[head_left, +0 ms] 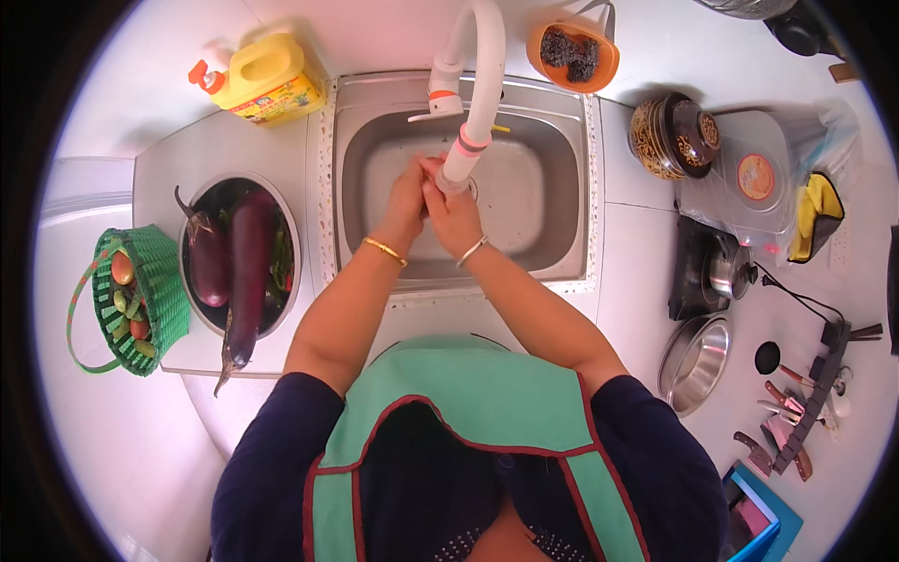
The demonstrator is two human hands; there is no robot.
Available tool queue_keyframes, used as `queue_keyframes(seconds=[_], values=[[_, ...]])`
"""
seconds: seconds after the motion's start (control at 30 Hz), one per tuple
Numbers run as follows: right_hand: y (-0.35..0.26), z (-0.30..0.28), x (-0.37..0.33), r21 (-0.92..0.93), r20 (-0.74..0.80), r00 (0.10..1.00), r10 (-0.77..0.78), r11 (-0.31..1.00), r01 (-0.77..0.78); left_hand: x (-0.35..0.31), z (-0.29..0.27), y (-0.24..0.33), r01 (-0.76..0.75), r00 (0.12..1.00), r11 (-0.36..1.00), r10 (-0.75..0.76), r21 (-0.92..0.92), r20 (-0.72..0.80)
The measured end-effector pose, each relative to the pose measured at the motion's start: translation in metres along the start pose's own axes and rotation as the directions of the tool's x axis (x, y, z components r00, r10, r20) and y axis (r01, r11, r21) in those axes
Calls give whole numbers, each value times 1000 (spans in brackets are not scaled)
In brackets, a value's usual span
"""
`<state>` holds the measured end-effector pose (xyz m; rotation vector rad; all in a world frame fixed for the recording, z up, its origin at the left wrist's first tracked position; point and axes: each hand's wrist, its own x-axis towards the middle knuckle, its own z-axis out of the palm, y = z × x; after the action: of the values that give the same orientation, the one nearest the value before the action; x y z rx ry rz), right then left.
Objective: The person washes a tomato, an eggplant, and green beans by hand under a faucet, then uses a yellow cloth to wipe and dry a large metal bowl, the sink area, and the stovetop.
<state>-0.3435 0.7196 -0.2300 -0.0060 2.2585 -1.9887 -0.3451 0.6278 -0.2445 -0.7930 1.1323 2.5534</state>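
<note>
My two hands meet in the steel sink (548, 262), right beneath the white tap (492, 84). My left hand (407, 199), below a gold bangle, touches the right one with its fingertips. My right hand (453, 223), below a silver bangle, leans in against the left under the tap's spout. The spout covers most of the fingers, so neither their curl nor anything small between them can be made out. Whether water runs is also unclear. A yellow strip lies by the sink's far wall, behind the spout.
Left of the sink stand a steel bowl (298, 267) with two eggplants (251, 253), a green basket (164, 290) of vegetables and a yellow pump jug (272, 80). An orange holder (599, 70) with scouring pads, brown bowls (660, 136), a stove (691, 272) and a steel basin (695, 365) are to the right.
</note>
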Motion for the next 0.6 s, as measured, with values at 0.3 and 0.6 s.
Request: queue_keyframes(seconds=[0.3, 0.6], values=[[-9, 2, 1, -395, 232, 942, -243, 862, 319, -9, 8, -12, -122, 974, 992, 112, -36, -195], [17, -3, -1, 177, 251, 923, 292, 924, -340, -15, 4, -7, -227, 929, 921, 302, 316, -212]])
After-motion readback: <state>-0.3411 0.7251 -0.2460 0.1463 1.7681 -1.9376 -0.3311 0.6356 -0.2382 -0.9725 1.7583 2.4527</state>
